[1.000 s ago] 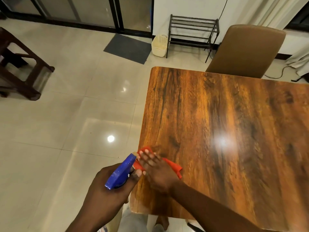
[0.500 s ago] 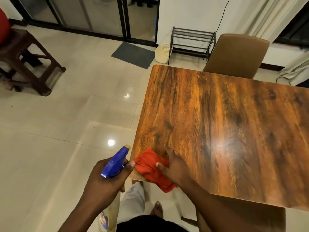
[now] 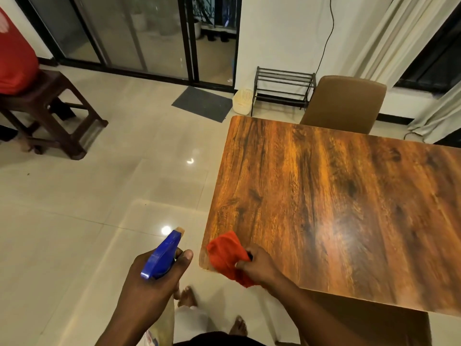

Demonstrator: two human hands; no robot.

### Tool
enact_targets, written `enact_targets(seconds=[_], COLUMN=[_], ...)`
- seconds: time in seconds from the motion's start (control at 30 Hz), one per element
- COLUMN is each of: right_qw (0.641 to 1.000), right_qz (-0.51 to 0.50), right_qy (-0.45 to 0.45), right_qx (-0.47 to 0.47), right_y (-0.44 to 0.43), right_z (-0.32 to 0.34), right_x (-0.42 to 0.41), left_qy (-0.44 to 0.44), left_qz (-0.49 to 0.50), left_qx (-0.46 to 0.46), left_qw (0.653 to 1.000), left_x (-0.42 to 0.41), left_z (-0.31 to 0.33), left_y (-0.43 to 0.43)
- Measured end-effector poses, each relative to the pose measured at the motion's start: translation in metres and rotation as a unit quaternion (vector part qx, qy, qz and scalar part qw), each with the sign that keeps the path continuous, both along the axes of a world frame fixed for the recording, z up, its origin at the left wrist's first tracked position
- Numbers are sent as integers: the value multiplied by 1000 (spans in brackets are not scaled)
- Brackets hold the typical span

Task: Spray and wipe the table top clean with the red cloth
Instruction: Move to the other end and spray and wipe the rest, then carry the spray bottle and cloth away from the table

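Bunched red cloth (image 3: 228,255) lies on the glossy wooden table top's (image 3: 349,208) near corner.

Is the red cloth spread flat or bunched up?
Bunched: the red cloth is crumpled in the right hand at the table corner.

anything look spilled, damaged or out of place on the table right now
Nothing stands out. The glossy wood-grain table top shows no spill or damage, only a light glare. The right hand holds the bunched red cloth at the near left corner; the left hand holds the blue-headed spray bottle off the edge.
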State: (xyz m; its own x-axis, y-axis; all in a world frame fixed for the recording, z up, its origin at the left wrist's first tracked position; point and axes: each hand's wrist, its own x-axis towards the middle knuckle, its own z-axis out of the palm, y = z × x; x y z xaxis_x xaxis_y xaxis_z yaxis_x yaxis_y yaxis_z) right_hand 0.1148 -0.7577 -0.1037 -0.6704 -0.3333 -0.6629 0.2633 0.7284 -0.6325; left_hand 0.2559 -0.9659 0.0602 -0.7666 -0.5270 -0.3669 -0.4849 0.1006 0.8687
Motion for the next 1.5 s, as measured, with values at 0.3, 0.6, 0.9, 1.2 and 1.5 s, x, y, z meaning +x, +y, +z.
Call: enact_targets(seconds=[0.3, 0.6, 0.9, 1.2, 1.5], right_qw=[909, 833, 815, 793, 798], right_qz=[-265, -397, -435, -469, -462], right_qy=[-164, -99, -74, -55, -52], right_qx=[-276, -373, -377, -385, -384], right_y=[-12, -114, -208, -252, -302], right_z=[44, 93, 94, 78, 91], right_x=[37, 52, -12, -148, -320], left_qy=[8, 68, 110, 94, 91], left_qz=[-35, -147, -147, -161, -161], left_qx=[26, 28, -4, 9, -2], left_qw=[999, 986, 983, 982, 983], left_x=[-27, -80, -156, -290, -442], left_z=[0, 22, 18, 7, 20], left_y=[-68, -170, -251, -306, -361])
